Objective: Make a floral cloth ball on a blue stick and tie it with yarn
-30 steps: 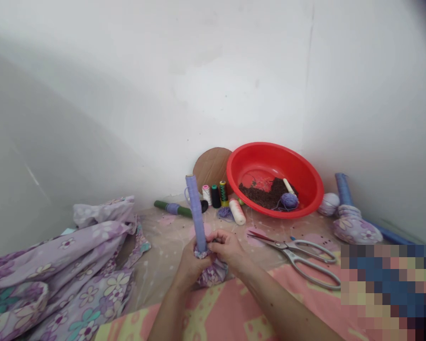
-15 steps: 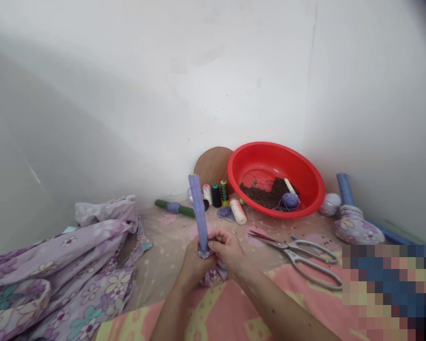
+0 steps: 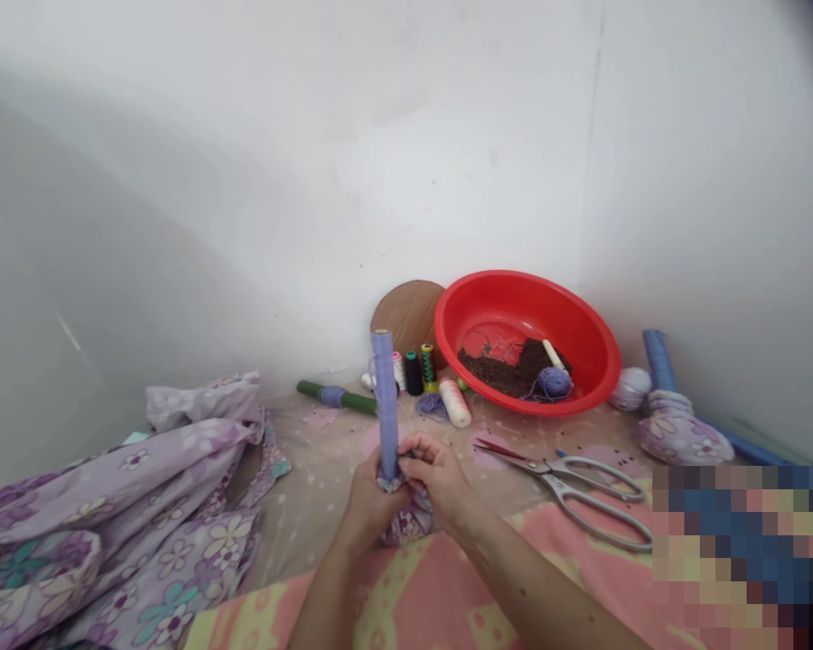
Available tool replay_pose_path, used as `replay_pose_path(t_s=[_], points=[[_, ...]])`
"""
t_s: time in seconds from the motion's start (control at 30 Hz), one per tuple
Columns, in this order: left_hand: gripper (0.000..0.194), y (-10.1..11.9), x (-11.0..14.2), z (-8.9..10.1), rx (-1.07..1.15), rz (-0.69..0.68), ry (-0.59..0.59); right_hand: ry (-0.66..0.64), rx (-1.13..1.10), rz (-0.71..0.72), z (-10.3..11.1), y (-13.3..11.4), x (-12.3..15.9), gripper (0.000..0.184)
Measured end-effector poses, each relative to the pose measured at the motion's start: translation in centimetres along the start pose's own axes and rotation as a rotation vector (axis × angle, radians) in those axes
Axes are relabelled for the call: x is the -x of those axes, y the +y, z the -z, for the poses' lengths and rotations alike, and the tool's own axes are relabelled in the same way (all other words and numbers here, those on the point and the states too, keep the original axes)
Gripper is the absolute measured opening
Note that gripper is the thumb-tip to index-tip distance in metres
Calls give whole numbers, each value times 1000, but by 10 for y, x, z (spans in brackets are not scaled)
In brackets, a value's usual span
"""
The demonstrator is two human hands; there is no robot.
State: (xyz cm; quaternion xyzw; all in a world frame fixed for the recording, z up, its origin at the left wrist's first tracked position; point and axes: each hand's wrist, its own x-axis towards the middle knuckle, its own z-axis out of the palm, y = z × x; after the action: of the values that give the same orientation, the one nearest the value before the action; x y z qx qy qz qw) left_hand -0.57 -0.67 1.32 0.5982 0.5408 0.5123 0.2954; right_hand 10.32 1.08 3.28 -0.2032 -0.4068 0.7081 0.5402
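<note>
Head view: left hand (image 3: pixel 371 506) closed around the floral bundle (image 3: pixel 410 525); right hand (image 3: pixel 437 478) narrowed beside the purple-wrapped stick (image 3: pixel 386 406), its grip undeterminable. Stick upright, 12 o'clock from hands; scissors (image 3: pixel 546 469) at 3; red basin (image 3: pixel 562 307) between 1 and 2.

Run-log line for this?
left hand: grips floral cloth bundle around lavender-wrapped rod | right hand: curled at rod's base | rod: near upright | scissors: blades apart | red basin: purple yarn ball inside
</note>
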Motion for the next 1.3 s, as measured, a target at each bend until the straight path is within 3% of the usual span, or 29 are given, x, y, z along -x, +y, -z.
replay_pose_path(t_s=[0.23, 0.43, 0.53, 0.77, 0.9, 1.07, 1.3], points=[[18, 0, 0, -3, 6, 42, 9, -24, 18, -11, -2, 5, -1, 15], [13, 2, -1, 3, 19, 82, 4, -36, 423, 152, 8, -9, -5, 4], [20, 5, 0, 7, 52, 151, 7, 23, 527, 198, 20, -21, -10, 20], [22, 2, 4, 18, 122, 189, -75, 19, 160, 131, 39, -52, -24, 22], [24, 0, 7, 21, 182, 197, -136, -22, 86, 130, 43, -65, -41, 19], [24, 4, 10, 21, 226, 208, -213, -39, 190, 209, 29, -76, -65, 14], [23, 0, 9, 21, 233, 224, -188, -151, 426, 305, -10, -103, -90, 13]])
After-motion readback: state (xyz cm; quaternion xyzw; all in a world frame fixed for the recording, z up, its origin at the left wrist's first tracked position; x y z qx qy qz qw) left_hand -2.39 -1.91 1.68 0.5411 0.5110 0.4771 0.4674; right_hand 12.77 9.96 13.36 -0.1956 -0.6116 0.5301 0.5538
